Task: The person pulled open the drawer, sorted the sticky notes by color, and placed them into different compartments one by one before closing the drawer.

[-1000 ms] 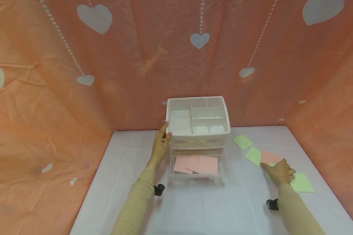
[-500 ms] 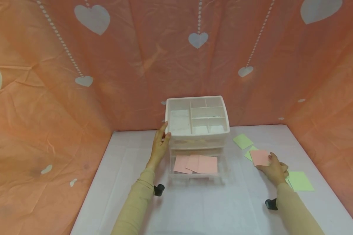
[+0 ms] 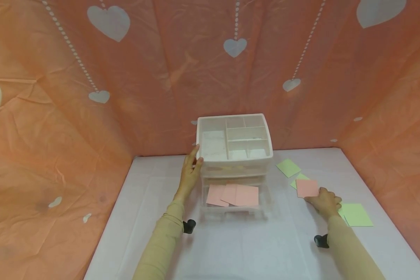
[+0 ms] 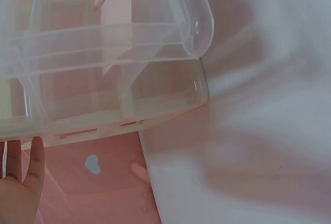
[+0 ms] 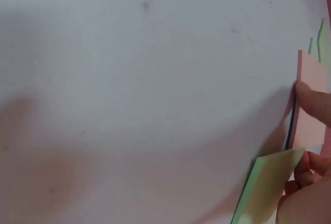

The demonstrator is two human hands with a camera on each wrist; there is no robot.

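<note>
We touch the organiser (image 3: 234, 170) at nine o'clock, left hand (image 3: 189, 173) straight-fingered, right hand (image 3: 325, 202) pinching a pink pad (image 3: 306, 188) at its four.

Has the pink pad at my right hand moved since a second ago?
Yes, the pink pad has moved left, closer to the drawers, in the head view.

The head view looks forward and down; closer wrist views share its drawer unit (image 3: 235, 169) (left) and pink pad (image 3: 307, 188) (right).
</note>
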